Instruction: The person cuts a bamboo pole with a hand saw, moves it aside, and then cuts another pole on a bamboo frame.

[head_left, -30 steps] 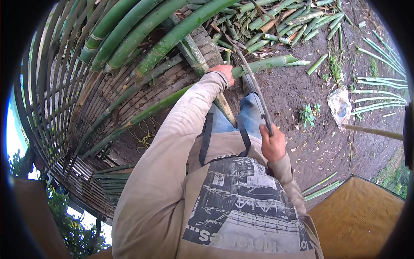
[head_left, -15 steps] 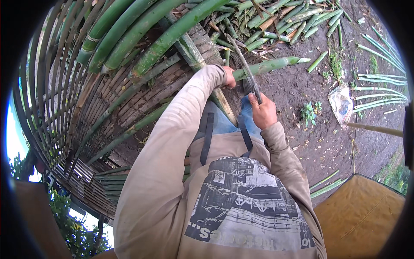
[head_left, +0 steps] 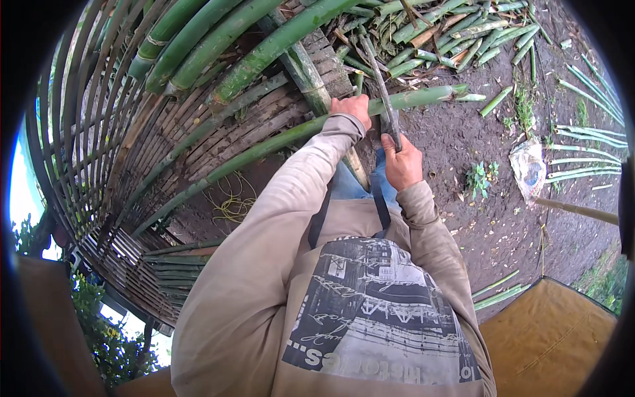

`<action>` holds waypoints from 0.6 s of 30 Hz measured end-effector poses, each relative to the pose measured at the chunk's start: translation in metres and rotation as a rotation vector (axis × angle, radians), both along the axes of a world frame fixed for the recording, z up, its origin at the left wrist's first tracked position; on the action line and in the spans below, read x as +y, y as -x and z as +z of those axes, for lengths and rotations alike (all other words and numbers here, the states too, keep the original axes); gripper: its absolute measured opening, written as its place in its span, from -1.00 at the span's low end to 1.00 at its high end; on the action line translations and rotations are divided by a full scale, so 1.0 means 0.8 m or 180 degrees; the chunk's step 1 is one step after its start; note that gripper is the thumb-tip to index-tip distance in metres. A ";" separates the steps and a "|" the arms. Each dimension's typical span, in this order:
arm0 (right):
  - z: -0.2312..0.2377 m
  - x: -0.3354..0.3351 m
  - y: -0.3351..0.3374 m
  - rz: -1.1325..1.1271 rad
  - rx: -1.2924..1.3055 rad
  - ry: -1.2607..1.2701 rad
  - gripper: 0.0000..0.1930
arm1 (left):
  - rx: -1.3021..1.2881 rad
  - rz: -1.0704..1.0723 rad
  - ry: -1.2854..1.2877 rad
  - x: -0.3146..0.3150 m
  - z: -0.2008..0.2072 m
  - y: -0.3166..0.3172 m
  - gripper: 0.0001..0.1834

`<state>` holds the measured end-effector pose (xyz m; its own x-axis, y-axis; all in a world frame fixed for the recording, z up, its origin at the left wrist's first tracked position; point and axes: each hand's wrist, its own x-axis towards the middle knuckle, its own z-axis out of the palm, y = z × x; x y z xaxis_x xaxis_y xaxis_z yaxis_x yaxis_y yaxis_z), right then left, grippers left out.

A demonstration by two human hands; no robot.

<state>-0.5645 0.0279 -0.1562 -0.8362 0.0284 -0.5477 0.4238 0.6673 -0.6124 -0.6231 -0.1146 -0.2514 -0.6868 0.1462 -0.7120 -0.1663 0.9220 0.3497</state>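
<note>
Gripping the saw (head_left: 380, 78) by its near end, the right hand (head_left: 403, 164) holds it across the green bamboo pole (head_left: 426, 97), seemingly unsevered; the left hand (head_left: 354, 110) keeps a closed grip there. Cut bamboo lengths (head_left: 481, 29) lie far right.

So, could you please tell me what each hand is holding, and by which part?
The right hand holds a saw by its near end; the left hand grips a green bamboo pole towards its right end, just left of the saw.
</note>
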 end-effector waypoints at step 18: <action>-0.014 -0.006 0.036 0.0132 0.0220 -0.0423 -0.65 | -0.0456 -0.0305 -0.0523 -0.008 -0.010 0.033 -0.54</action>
<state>-0.5935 0.0229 -0.1672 -0.8738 0.0613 -0.4824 0.3539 0.7605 -0.5445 -0.6497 -0.1210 -0.2591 -0.5578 0.3277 -0.7626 -0.1395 0.8686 0.4754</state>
